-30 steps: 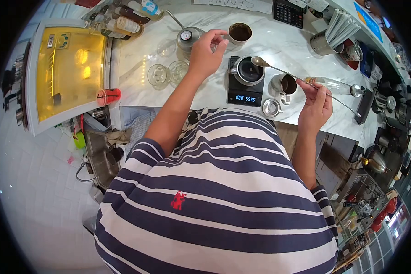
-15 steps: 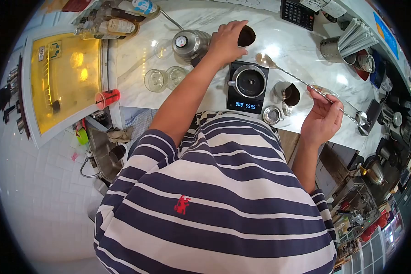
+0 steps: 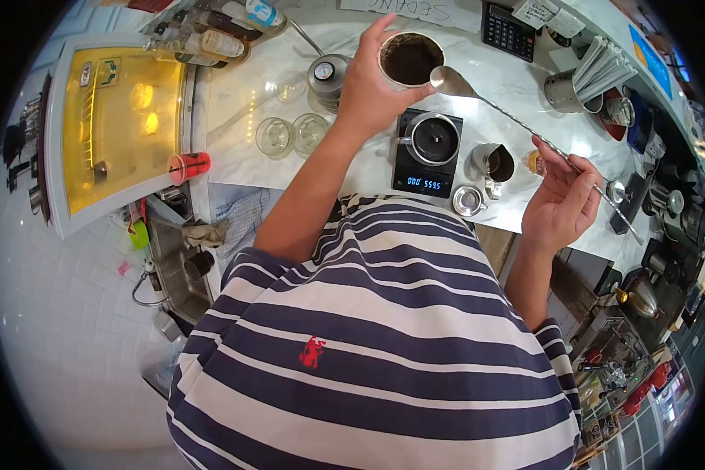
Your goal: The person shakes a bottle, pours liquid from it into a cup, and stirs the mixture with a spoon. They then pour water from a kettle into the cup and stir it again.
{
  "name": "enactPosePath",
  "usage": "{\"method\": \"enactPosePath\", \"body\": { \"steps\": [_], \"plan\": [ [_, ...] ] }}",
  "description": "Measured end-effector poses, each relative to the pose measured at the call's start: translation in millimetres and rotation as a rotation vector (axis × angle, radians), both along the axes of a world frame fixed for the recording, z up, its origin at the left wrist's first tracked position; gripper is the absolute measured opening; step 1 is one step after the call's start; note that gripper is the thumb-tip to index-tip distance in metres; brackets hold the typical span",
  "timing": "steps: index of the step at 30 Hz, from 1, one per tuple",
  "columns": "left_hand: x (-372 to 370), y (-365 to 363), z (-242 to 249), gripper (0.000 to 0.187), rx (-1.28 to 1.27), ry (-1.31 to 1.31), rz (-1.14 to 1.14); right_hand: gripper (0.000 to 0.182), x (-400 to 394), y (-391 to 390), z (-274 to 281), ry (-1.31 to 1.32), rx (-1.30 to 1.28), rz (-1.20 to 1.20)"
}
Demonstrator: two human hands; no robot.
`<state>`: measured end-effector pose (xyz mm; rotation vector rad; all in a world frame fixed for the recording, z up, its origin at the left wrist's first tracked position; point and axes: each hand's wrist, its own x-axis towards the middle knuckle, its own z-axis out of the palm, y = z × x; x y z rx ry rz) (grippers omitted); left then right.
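A cup of dark contents [image 3: 411,60] is held up by my left hand [image 3: 374,86], whose fingers and thumb wrap its side. My right hand [image 3: 562,196] pinches the twisted handle of a long metal spoon [image 3: 452,82]; the spoon's bowl is at the cup's right rim. Below the cup, a metal vessel with dark contents [image 3: 434,139] rests on a black scale [image 3: 423,182] with lit blue digits. To its right are a small metal pitcher [image 3: 495,164] and a small round metal piece [image 3: 468,200].
A kettle with a dial [image 3: 326,76] stands behind my left wrist, with two clear glasses [image 3: 275,137] to its left. Bottles [image 3: 215,43] lie at the upper left. A calculator [image 3: 509,31] and a metal holder of wrapped straws [image 3: 562,88] are at the upper right.
My left hand has raised the cup off the counter area and brought it nearer the camera, beside the spoon's bowl. My right hand has shifted slightly right and down with the spoon.
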<state>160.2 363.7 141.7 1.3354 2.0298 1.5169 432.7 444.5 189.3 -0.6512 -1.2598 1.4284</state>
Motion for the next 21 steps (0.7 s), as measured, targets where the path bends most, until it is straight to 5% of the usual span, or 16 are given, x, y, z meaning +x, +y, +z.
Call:
{"method": "enactPosePath", "body": {
  "steps": [8, 21],
  "plan": [
    [39, -54, 37, 0.121, 0.32, -0.049, -0.089, 0.035, -5, -28, 47, -0.011, 0.209, 0.081],
    [80, -122, 42, 0.13, 0.432, 0.025, -0.119, 0.031, 9, -90, 61, -0.118, 0.362, 0.156]
  ]
}}
